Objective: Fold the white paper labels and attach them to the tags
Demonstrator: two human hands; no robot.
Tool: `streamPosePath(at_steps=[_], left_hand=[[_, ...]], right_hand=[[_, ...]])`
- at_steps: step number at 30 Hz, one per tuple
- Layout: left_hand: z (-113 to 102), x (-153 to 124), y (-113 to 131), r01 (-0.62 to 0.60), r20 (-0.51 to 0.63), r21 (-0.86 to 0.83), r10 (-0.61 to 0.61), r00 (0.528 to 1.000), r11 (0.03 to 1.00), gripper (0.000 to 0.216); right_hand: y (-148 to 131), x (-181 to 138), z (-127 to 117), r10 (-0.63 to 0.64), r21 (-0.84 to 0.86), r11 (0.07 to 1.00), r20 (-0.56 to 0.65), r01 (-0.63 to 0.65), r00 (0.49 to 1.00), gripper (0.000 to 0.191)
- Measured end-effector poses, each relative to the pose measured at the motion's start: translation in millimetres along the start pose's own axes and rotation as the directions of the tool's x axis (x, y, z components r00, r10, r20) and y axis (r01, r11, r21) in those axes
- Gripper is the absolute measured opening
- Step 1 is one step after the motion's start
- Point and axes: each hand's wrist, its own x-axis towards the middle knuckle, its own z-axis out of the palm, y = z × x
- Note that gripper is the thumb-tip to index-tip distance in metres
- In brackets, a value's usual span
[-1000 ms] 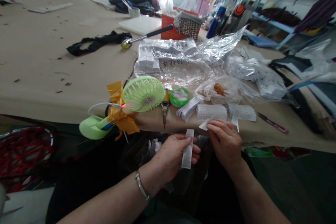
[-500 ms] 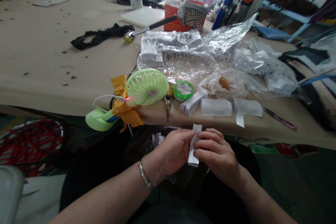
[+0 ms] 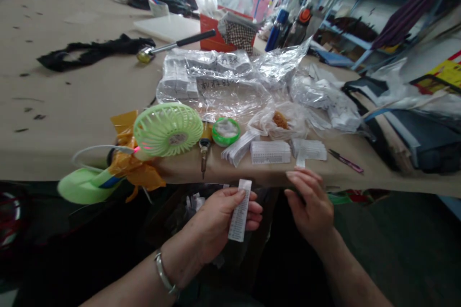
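Note:
My left hand (image 3: 219, 218) pinches a narrow white printed label strip (image 3: 240, 210) upright, below the table's front edge. My right hand (image 3: 310, 201) is just to the right of it, fingers loosely spread and holding nothing, its fingertips near a loose label (image 3: 300, 161) that hangs over the table edge. On the edge above lie stacks of white labels (image 3: 270, 152), one fanned stack (image 3: 238, 147) and one further right (image 3: 309, 148).
A green fan (image 3: 167, 129) taped with yellow tape, a small tool (image 3: 204, 152) and a green round tub (image 3: 225, 131) sit on the brown table (image 3: 72, 100). Clear plastic bags of labels (image 3: 216, 76), a hammer (image 3: 173, 45), black cloth (image 3: 93, 50) and a pink-handled tool (image 3: 345, 160) lie around.
My right hand has let go of the strip and moved right and up toward the table edge. My left hand keeps the strip. The view has shifted to the right.

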Motion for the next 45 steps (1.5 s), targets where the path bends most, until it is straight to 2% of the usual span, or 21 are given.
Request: streamPosePath(at_steps=[2, 4, 7, 10, 13, 16, 19, 23, 27, 31, 36, 41, 45], left_hand=[[-0.3, -0.5, 0.0, 0.007, 0.000, 0.026, -0.007, 1.000, 1.000, 0.015], [0.7, -0.7, -0.6, 0.019, -0.002, 0.029, -0.019, 1.000, 0.999, 0.015], [4.2, -1.2, -1.9, 0.032, -0.027, 0.027, -0.032, 0.999, 0.999, 0.015], [6.8, -1.8, -2.8, 0.033, -0.030, 0.031, -0.032, 0.999, 0.999, 0.014], [7.1, -2.4, -4.3, 0.029, -0.033, 0.037, -0.028, 0.999, 0.999, 0.014], [6.5, -2.1, -6.9, 0.021, -0.022, 0.017, -0.020, 1.000, 1.000, 0.014], [5.3, -0.3, -9.8, -0.029, 0.014, -0.061, 0.030, 0.999, 0.998, 0.015], [1.2, 0.7, -12.3, -0.145, -0.022, -0.179, 0.143, 0.989, 0.973, 0.005], [-5.3, -0.3, -13.7, -0.175, -0.040, -0.210, 0.170, 0.985, 0.962, 0.003], [-10.4, 1.2, -14.0, -0.173, -0.045, -0.250, 0.167, 0.985, 0.953, 0.007], [-12.3, 3.0, -12.8, -0.175, -0.074, -0.280, 0.160, 0.984, 0.944, 0.011], [-11.4, -0.5, -8.8, -0.153, -0.064, -0.294, 0.140, 0.988, 0.943, 0.016], [-11.8, -3.7, -8.2, -0.116, -0.009, -0.320, 0.120, 0.993, 0.940, 0.021]], right_hand=[[26.0, -6.3, -10.7, 0.102, -0.208, 0.972, -0.039, -0.108, 0.994, 0.046], [47.1, -12.3, -16.7, 0.142, -0.299, 0.947, 0.066, -0.116, 0.988, 0.045], [64.9, -18.0, -17.6, 0.129, -0.315, 0.946, 0.169, -0.070, 0.977, 0.033], [67.5, -17.6, -17.7, 0.100, -0.243, 0.967, 0.088, -0.076, 0.991, 0.024], [51.4, -12.9, -19.8, 0.109, -0.156, 0.981, -0.030, -0.112, 0.994, 0.019], [14.2, -7.3, -15.6, 0.106, -0.037, 0.993, -0.063, -0.108, 0.992, 0.022], [-29.6, -3.4, 0.1, -0.021, 0.154, 0.988, 0.084, 0.008, 0.996, 0.021], [-64.0, -4.0, 26.6, -0.140, 0.198, 0.975, 0.185, 0.102, 0.973, 0.016], [-66.2, -7.6, 39.2, -0.164, 0.229, 0.967, 0.223, 0.111, 0.961, 0.019], [-64.5, -8.0, 40.0, -0.182, 0.288, 0.951, 0.229, 0.112, 0.956, 0.020], [-70.4, -3.0, 40.2, -0.210, 0.274, 0.951, 0.224, 0.145, 0.952, 0.019], [-71.8, -0.4, 40.2, -0.233, 0.256, 0.951, 0.238, 0.171, 0.943, 0.016], [-71.4, -0.5, 40.6, -0.225, 0.236, 0.958, 0.260, 0.164, 0.939, 0.016]])
